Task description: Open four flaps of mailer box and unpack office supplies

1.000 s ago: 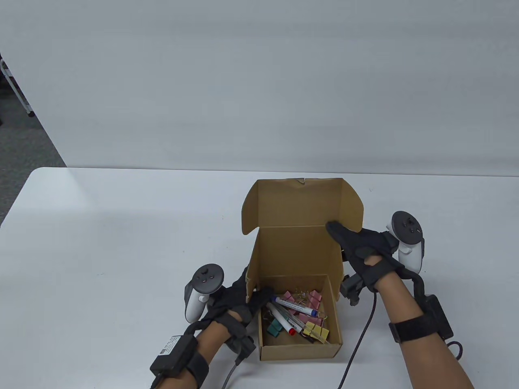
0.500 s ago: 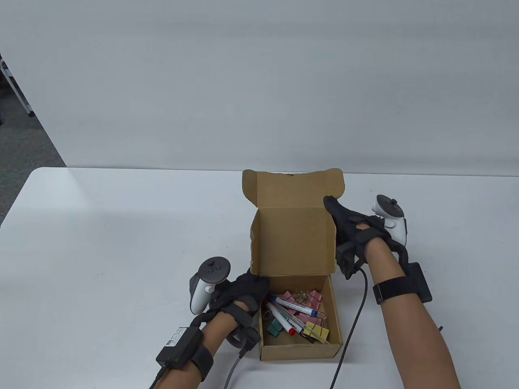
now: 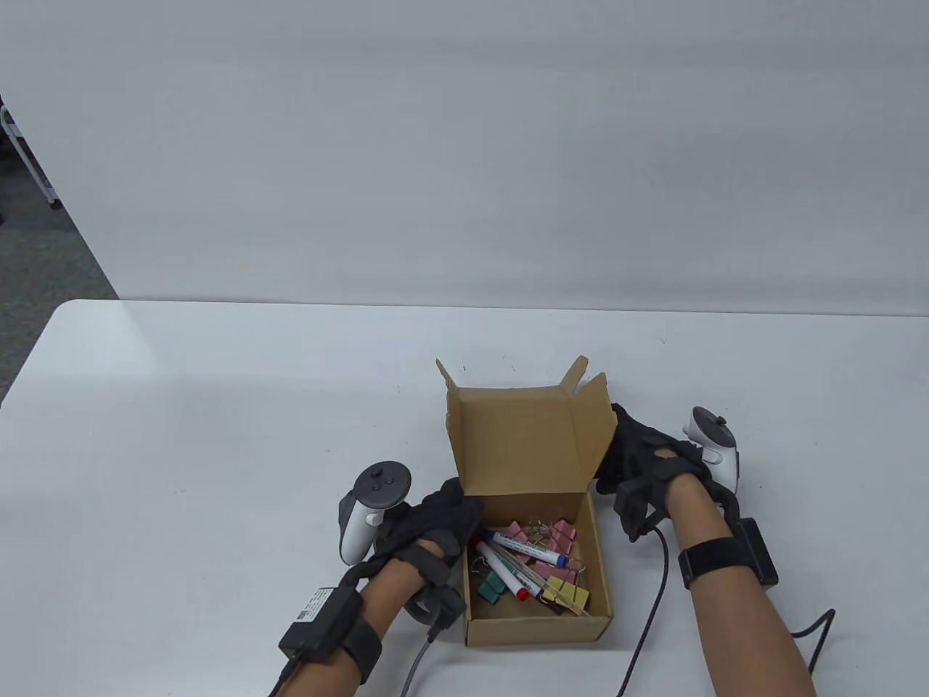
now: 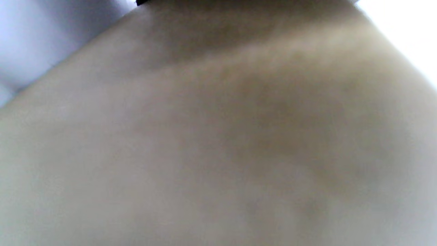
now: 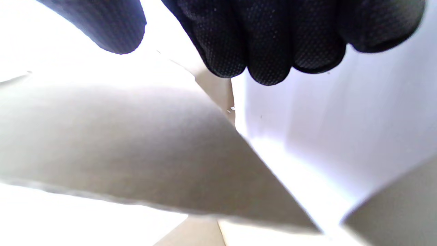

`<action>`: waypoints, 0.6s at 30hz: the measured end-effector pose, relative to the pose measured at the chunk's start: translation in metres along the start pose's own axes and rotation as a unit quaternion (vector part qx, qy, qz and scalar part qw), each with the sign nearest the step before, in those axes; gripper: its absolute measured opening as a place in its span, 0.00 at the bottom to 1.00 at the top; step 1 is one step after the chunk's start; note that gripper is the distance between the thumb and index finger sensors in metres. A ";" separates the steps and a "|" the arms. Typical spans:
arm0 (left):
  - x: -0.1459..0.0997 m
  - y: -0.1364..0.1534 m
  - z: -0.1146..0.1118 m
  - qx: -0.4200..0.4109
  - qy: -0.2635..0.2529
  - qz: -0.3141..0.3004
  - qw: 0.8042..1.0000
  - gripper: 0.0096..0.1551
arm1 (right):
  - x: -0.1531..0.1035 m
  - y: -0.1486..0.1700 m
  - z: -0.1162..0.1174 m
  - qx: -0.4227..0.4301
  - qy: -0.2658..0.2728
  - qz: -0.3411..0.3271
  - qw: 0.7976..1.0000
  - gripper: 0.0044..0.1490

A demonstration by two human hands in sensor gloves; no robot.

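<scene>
Cardboard mailer box [image 3: 537,617] sits at the near edge of the surface [image 3: 218,435], right of centre, its lid [image 3: 519,443] tilted back past upright and the small lid flaps [image 3: 589,388] sticking up at its far corners. Inside lie markers [image 3: 524,550] and pink, yellow and green binder clips [image 3: 559,537]. Left hand [image 3: 435,523] rests on the box's left wall at the lid hinge, its grip not readable; right hand [image 3: 642,454] is behind the lid's right edge, fingers [image 5: 266,44] curled together, contact unclear.
</scene>
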State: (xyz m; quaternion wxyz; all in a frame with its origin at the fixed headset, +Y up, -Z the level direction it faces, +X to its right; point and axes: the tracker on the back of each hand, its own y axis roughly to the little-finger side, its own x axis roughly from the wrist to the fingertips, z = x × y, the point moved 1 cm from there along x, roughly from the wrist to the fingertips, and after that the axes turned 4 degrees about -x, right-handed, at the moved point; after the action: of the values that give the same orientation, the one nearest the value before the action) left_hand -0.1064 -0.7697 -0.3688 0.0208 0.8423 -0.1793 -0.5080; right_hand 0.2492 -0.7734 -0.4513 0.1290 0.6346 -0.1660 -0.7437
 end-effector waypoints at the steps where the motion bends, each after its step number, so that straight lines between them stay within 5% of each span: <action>1: 0.000 0.000 0.000 0.000 0.000 0.001 1.000 0.34 | -0.007 -0.003 -0.003 -0.007 0.012 -0.015 1.000 0.40; 4: 0.000 0.000 0.000 0.003 -0.002 0.003 1.000 0.34 | -0.027 -0.021 -0.003 -0.040 0.036 -0.070 0.996 0.42; 9: 0.000 0.001 0.000 0.000 -0.004 0.003 1.000 0.35 | -0.084 -0.082 0.031 -0.141 0.065 -0.212 0.965 0.51; 14: 0.000 0.001 0.001 0.004 -0.007 0.004 1.000 0.35 | -0.136 -0.113 0.096 -0.364 0.085 -0.309 0.874 0.47; 18: 0.000 0.001 0.002 0.009 -0.005 0.005 1.000 0.35 | -0.138 -0.085 0.161 -0.585 -0.071 -0.216 0.779 0.30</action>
State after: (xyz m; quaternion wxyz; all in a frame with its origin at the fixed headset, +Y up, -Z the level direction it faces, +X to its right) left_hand -0.1079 -0.7703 -0.3695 0.0148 0.8388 -0.1880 -0.5107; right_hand 0.1138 -0.6274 -0.3396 0.2987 0.4015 0.4335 -0.7494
